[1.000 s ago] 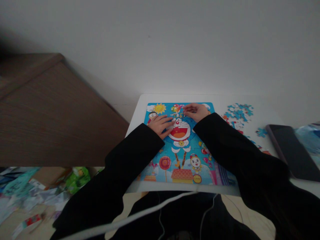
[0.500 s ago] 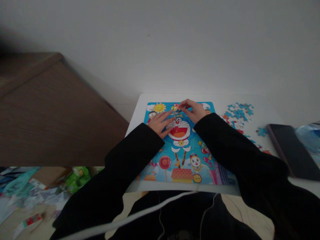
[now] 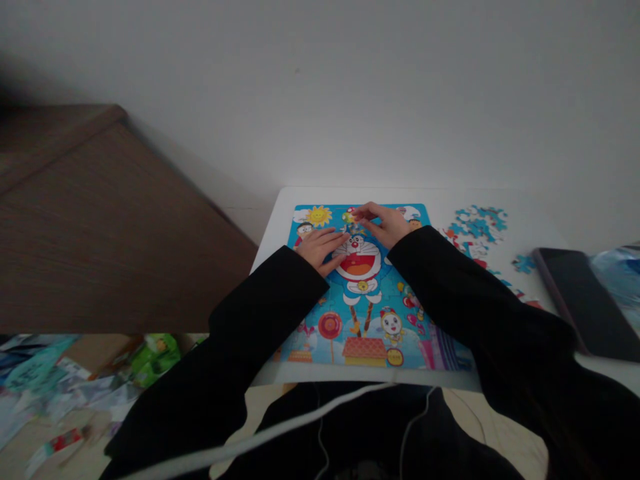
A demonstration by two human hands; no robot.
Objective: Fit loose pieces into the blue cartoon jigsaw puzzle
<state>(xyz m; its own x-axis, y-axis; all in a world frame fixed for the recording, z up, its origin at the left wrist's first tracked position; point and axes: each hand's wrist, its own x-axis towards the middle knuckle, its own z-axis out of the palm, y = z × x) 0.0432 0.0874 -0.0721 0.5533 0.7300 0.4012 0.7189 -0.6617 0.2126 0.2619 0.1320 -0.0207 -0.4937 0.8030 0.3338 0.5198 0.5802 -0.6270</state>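
A cartoon jigsaw puzzle (image 3: 345, 307) in a blue frame lies on the white table, with a large blue-and-white cat figure in its middle. My left hand (image 3: 321, 249) rests flat on its upper left part, fingers spread toward the cat's face. Over the upper middle, my right hand (image 3: 384, 223) is bent down with thumb and fingertips drawn together. What is between those fingertips, if anything, is too small to make out. A greyish patch of the puzzle shows just below them.
Loose puzzle pieces (image 3: 479, 224) are heaped right of the puzzle, with more partly behind my right sleeve. A dark phone (image 3: 590, 300) and a clear plastic bag (image 3: 620, 273) lie farther right. A brown wooden cabinet (image 3: 125, 227) stands left. A white cable (image 3: 280, 427) crosses in front.
My right fingertips have shifted slightly left and lifted a little off the puzzle's upper middle. The fingers of my left hand have drawn slightly closer together.
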